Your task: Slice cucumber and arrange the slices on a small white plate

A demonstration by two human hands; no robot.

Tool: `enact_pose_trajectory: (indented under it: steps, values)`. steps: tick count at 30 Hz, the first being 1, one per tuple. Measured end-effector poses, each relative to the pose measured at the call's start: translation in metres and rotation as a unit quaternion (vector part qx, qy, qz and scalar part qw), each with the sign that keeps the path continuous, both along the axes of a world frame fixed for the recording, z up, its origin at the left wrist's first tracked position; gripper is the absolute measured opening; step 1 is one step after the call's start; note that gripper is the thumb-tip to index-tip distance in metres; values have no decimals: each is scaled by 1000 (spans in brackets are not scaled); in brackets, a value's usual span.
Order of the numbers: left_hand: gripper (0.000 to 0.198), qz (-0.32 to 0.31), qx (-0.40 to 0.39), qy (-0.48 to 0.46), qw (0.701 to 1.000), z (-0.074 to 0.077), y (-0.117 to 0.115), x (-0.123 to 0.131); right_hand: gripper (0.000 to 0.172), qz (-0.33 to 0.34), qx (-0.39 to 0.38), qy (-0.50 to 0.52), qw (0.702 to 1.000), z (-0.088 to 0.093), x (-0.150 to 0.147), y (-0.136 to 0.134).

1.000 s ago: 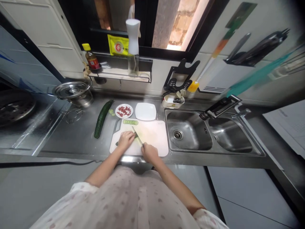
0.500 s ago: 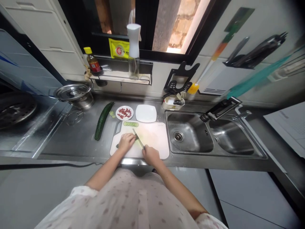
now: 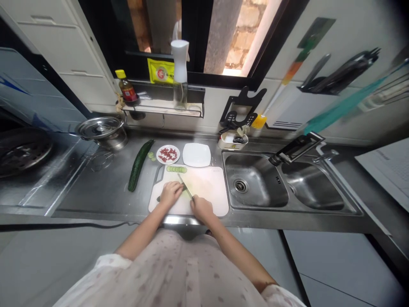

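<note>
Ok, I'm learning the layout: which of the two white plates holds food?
The round white plate, left of the squarish white plate; only it bears small red pieces.

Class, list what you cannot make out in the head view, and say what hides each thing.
- Cucumber piece, head view: middle covered by the left hand.
- Knife, head view: handle mostly inside the right hand.
- Pot, head view: inside hidden by its lid.
- Yellow packet, head view: print too small.

The counter point(image 3: 102, 183) and sink point(image 3: 263, 187) are shiny metal, the cutting board point(image 3: 212, 189) smooth and plastic-looking
</note>
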State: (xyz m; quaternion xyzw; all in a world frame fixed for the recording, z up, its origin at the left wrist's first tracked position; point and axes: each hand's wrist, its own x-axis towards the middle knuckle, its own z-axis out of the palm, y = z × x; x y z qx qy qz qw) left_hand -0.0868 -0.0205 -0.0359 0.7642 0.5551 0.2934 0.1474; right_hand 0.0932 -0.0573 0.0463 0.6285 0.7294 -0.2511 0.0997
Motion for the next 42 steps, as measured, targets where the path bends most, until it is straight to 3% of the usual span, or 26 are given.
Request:
enact_pose_trajectory:
  steps: [11, 27, 34, 42]
  values:
    - [19, -2, -12, -10, 1000, 3, 0, 0, 31, 13, -17, -11, 1000, -6, 8, -4]
    - [19, -1, -1, -4, 1000, 1, -1, 0, 33, -13, 25, 20, 999, -11, -17, 17]
    - [19, -10, 0, -16, 1000, -1, 0, -1, 33, -18, 6, 4, 1000, -6, -3, -5]
    - [18, -5, 5, -12, 1000, 5, -1, 2, 32, -19, 9, -10, 1000, -15, 17, -31]
